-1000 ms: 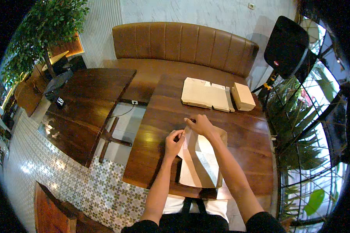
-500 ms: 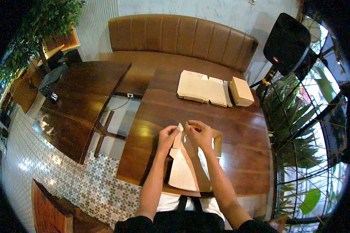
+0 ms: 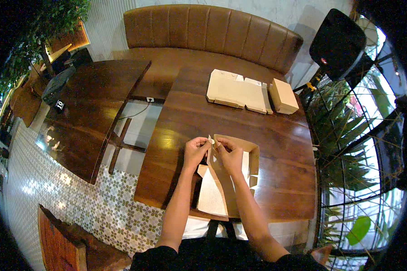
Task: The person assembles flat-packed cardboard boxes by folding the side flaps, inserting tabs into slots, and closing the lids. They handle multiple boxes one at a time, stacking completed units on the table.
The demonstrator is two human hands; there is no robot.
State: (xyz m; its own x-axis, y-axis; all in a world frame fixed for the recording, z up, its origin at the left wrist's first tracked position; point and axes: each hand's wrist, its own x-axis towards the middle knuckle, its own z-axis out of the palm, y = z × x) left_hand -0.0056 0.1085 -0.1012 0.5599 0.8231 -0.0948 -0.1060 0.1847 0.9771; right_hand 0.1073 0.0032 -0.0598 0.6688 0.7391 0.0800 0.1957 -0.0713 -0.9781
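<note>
A partly folded brown cardboard box (image 3: 210,196) lies near the front edge of the wooden table, its right and far walls standing up. At the box's far left corner, my left hand (image 3: 195,152) is closed in a pinch on a small flap. Just beside it, my right hand (image 3: 229,158) pinches the end of the far wall, its fingertips almost meeting those of the left. A small pale round spot shows between the two hands. My fingers cover part of the corner, and my right forearm hides part of the box's base.
Flat unfolded cardboard (image 3: 230,90) lies at the back of the table (image 3: 176,122), with a folded carton (image 3: 283,97) to its right. Behind is a brown padded bench (image 3: 208,29). A second table (image 3: 95,108) stands left; a black speaker (image 3: 338,40) stands at the back right.
Both hands have drawn closer together at the corner flaps. The right and far walls of the box now stand more plainly in view. The whole scene has shifted slightly upward.
</note>
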